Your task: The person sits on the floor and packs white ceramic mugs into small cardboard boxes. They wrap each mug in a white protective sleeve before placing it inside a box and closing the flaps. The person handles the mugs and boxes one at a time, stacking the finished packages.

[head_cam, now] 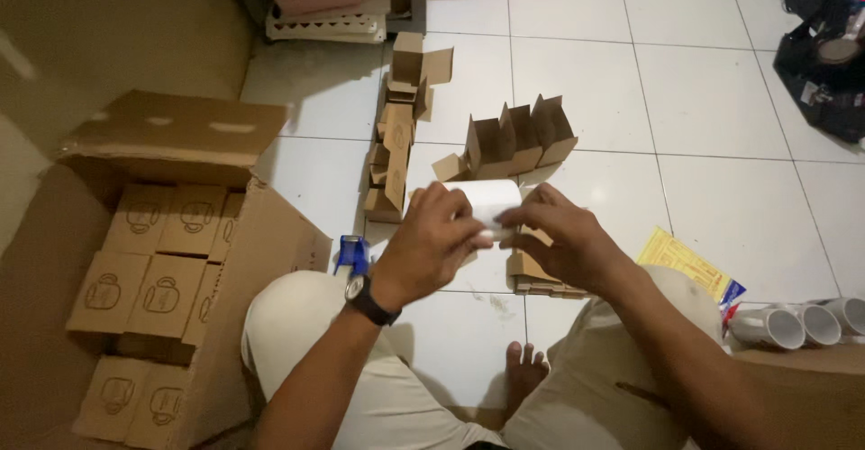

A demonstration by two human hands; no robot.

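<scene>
At frame centre, both hands, left [432, 243] and right [563, 238], grasp one white cylindrical ceramic mug [487, 202]. Three open small brown cardboard boxes [518, 139] stand above it. Three more white mugs [806, 324] lie lower right, beside a yellow printed packet [685, 265]. The large cardboard carton [153, 261] at left holds small boxes bearing mug outlines.

I see 2 bare forearms, a black wristwatch [365, 295] just behind the left hand [431, 245], light beige trousers [360, 387], bare feet.

I see matt brown cardboard boxes [514, 139], glossy white floor tiles [712, 99], and mugs [797, 326] that look like glazed ceramic.
</scene>
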